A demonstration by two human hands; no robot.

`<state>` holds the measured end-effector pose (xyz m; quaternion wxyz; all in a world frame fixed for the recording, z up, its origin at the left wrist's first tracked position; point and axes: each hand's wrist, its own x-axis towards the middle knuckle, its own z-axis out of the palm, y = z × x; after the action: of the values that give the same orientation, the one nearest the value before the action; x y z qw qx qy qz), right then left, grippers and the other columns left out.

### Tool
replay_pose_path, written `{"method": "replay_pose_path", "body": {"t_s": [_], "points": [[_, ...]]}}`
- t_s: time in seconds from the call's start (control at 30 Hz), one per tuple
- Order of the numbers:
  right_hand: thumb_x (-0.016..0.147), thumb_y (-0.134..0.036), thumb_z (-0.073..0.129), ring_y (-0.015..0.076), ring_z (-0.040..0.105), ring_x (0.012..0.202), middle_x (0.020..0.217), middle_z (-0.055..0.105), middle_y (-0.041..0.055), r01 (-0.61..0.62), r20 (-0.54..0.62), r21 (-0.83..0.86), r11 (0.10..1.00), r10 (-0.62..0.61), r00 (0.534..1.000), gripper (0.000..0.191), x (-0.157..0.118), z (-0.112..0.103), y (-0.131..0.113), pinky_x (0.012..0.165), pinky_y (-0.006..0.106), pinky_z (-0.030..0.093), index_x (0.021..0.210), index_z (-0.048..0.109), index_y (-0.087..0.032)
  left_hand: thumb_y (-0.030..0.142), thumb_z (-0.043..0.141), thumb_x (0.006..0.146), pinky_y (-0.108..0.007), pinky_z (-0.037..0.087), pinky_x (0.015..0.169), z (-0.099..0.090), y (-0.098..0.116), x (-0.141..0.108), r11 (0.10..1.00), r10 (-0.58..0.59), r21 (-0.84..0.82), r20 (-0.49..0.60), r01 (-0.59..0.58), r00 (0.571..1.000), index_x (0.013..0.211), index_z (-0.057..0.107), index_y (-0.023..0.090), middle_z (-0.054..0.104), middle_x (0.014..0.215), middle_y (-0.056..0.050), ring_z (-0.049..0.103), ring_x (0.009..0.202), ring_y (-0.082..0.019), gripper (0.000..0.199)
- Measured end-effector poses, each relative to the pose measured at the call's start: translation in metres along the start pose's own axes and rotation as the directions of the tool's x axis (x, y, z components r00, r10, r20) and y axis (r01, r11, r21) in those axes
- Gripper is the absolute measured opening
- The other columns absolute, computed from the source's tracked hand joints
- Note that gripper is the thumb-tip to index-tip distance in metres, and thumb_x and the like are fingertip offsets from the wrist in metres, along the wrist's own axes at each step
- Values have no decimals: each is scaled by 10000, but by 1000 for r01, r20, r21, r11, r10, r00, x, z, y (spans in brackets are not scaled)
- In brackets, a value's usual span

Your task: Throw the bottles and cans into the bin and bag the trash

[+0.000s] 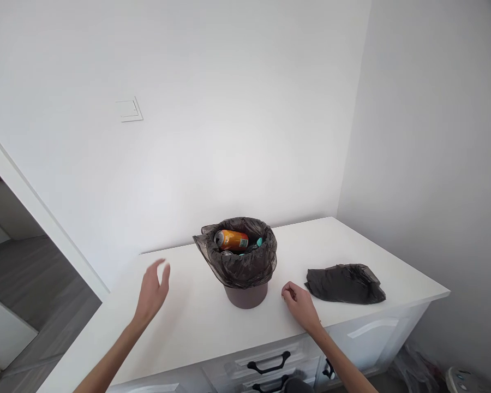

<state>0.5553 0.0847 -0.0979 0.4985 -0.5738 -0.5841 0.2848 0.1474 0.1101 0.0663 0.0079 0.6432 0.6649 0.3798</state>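
Observation:
A small dark trash bin point(246, 296) stands upright on the white cabinet top, lined with a thin black trash bag point(249, 267) folded over its rim. Inside lies an orange drink can point(234, 239) on its side, with another can's end point(227, 253) and a teal item point(259, 242) partly hidden beside it. My left hand point(153, 289) is open in the air left of the bin, thumb and fingers apart, holding nothing. Close to the bin's right side, my right hand point(300, 307) has its fingers curled closed at the cabinet top, with nothing visible in them.
A folded black plastic bag point(346, 284) lies on the cabinet top point(196, 333) to the right. Drawers with black handles point(269, 363) face me. White walls meet behind the cabinet, with a wall switch point(129, 109) at the left. A doorway opens at far left.

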Motion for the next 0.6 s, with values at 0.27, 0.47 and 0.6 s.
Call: {"method": "replay_pose_path", "body": {"t_s": [0.27, 0.47, 0.6], "points": [[830, -341, 456, 176, 466, 614, 636, 542, -17, -18, 11, -80, 997, 19, 1000, 184, -2, 6, 4, 605, 279, 343, 703, 540, -238, 588, 233, 978, -534, 181, 1288, 34, -141, -74, 887, -130, 462, 293, -21, 947, 1593, 351, 66, 313, 1681, -123, 197, 1581, -341, 814], [822, -361, 458, 170, 459, 596, 598, 510, -30, -69, -12, -80, 994, 69, 998, 203, -6, 6, 2, 603, 282, 342, 686, 542, -235, 562, 211, 986, -511, 172, 1291, 34, -135, -78, 867, -125, 496, 291, -38, 948, 1593, 362, 69, 296, 1690, -100, 187, 1585, -334, 795], [808, -371, 476, 174, 477, 584, 582, 531, -25, -67, -26, -67, 996, 65, 998, 205, -10, 4, -1, 595, 284, 347, 678, 554, -233, 530, 216, 999, -515, 183, 1286, 35, -138, -83, 880, -96, 472, 285, -53, 954, 1587, 372, 67, 306, 1685, -111, 202, 1581, -334, 765]]}}
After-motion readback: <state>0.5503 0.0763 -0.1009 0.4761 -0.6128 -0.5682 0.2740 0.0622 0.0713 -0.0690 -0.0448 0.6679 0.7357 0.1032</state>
